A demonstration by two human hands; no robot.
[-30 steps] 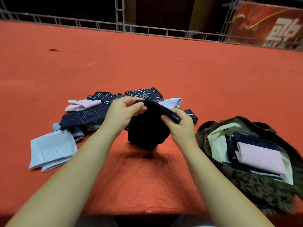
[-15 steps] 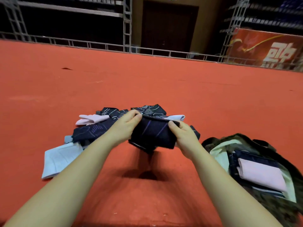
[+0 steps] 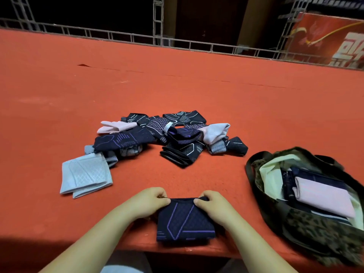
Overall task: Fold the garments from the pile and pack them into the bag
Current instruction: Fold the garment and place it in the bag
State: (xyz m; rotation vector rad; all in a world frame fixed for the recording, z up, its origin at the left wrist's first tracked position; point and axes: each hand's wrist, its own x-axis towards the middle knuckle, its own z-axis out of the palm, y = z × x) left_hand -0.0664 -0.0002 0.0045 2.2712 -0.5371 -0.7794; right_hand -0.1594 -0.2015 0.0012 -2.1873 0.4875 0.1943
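Left hand [image 3: 146,202] and right hand [image 3: 213,205] each pinch a top corner of the dark purple-lined garment [image 3: 184,220] lying flat on the red table [image 3: 197,91].

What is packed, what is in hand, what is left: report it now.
Done: the bag holds a folded pink garment on dark ones. In hand: the left hand and right hand pinch the top edge of a navy purple-lined garment flat at the table's near edge. Left: the pile and a light blue piece.

Navy garment [image 3: 185,221], purple lines; leopard-print bag [image 3: 307,223]
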